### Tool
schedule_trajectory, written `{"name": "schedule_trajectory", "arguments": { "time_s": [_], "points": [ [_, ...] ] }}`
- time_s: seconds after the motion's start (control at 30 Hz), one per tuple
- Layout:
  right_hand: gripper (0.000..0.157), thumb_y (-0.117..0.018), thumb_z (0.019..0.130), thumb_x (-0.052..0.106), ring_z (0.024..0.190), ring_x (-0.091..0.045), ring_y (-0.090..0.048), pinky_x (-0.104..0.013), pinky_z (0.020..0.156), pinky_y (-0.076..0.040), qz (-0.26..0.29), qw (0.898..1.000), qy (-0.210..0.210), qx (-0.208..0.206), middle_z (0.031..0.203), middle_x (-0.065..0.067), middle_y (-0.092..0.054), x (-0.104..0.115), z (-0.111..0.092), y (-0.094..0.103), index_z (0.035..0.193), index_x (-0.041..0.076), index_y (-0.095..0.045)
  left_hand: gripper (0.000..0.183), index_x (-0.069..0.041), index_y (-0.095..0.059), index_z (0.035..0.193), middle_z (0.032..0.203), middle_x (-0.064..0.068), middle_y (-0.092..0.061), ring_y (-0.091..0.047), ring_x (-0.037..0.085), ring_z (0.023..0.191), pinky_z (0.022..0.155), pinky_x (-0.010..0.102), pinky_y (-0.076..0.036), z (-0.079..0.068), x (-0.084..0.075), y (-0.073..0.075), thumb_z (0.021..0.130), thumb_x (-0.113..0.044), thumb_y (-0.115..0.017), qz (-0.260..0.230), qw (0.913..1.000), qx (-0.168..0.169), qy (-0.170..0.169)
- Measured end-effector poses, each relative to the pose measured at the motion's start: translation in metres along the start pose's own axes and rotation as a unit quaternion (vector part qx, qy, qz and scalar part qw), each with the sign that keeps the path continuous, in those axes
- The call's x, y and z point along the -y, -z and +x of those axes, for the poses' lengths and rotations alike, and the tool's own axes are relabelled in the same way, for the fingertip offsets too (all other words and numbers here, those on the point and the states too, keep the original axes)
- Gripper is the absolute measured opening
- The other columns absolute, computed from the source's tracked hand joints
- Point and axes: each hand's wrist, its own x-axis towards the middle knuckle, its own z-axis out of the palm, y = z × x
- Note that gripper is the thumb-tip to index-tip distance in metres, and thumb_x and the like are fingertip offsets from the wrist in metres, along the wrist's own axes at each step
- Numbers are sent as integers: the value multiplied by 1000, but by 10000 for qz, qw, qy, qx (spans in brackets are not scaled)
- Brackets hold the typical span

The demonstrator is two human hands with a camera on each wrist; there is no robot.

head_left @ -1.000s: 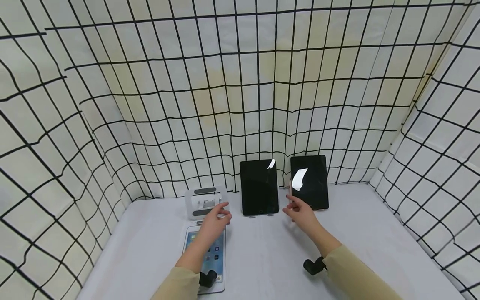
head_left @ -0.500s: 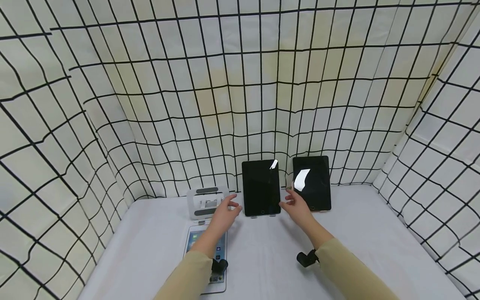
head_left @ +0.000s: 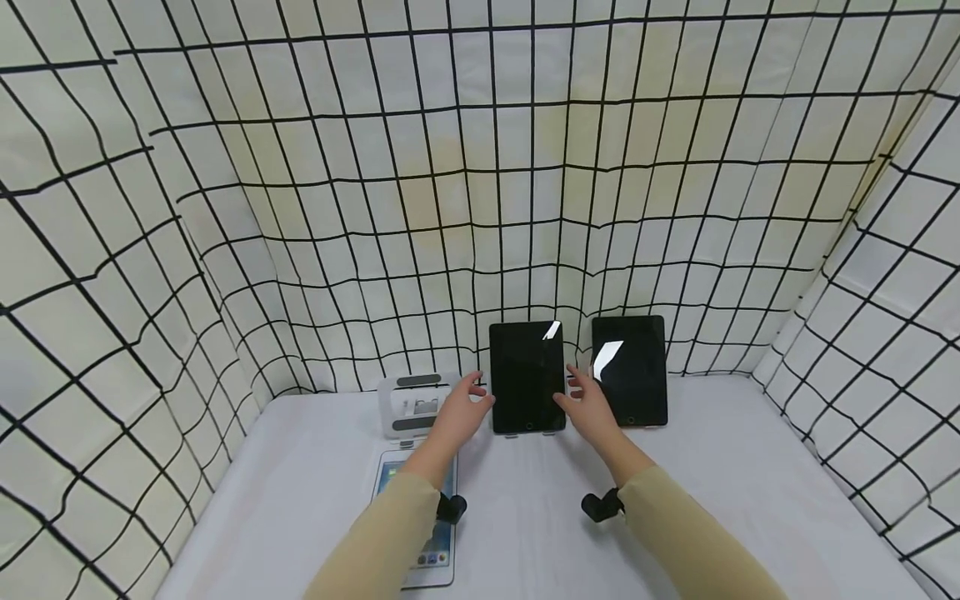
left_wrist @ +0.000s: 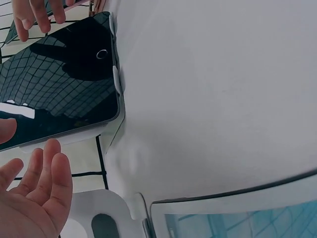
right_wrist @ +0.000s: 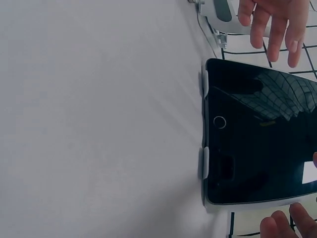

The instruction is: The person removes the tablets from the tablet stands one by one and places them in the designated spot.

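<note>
A black tablet (head_left: 527, 375) with a round home button leans upright on a white stand, whose two small lips hold its lower edge in both wrist views. My left hand (head_left: 463, 410) is at its left edge, fingers spread, thumb over the screen's edge. On the opposite side my right hand (head_left: 591, 408) reaches its right edge, fingers extended and thumb in front of the glass. In the left wrist view the left hand's fingers (left_wrist: 60, 173) lie just beside the tablet (left_wrist: 74, 84). Neither hand is curled round it.
Another black tablet (head_left: 630, 375) stands upright to the right. At the left is a white tablet stand (head_left: 386, 408) with grey pads, partly behind my left hand. A white-framed tablet (head_left: 442, 546) with its screen lit lies flat before it. Grid-patterned cloth walls (head_left: 517, 208) enclose the white table (head_left: 517, 533).
Both hands have moved in to the two sides of the middle tablet, the left going right and up, the right leaving the right-hand tablet. The view has shifted slightly; the tablets stay put.
</note>
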Motion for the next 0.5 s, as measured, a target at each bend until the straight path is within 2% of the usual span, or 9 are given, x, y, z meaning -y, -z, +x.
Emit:
{"name": "schedule_trajectory", "arguments": {
  "time_s": [0.17, 0.4, 0.5],
  "points": [
    [69, -65, 95, 18, 128, -39, -46, -54, 103, -42, 86, 9999, -55, -87, 141, -22, -46, 7, 4, -2, 155, 11, -32, 58, -13, -41, 150, 125, 10, -62, -63, 26, 104, 87, 45, -50, 8, -5, -2, 97, -25, -63, 33, 10000, 47, -23],
    [72, -65, 95, 19, 132, -38, -44, -54, 104, -41, 40, 9999, -129, -72, 144, -22, -43, 8, 11, -6, 157, 13, -28, 62, -14, -38, 153, 120, 10, -62, -61, 20, 87, 79, 40, -51, 15, -8, -7, 97, -24, -64, 297, 9995, 29, 39],
    [72, -65, 95, 19, 133, -39, -43, -54, 105, -40, 30, 9999, -95, -59, 145, -23, -43, 9, 15, -7, 157, 13, -28, 62, -15, -38, 153, 117, 9, -62, -60, 20, 84, 76, 39, -51, 17, -9, -8, 97, -24, -64, 357, 9993, 15, 52]
  ]
}}
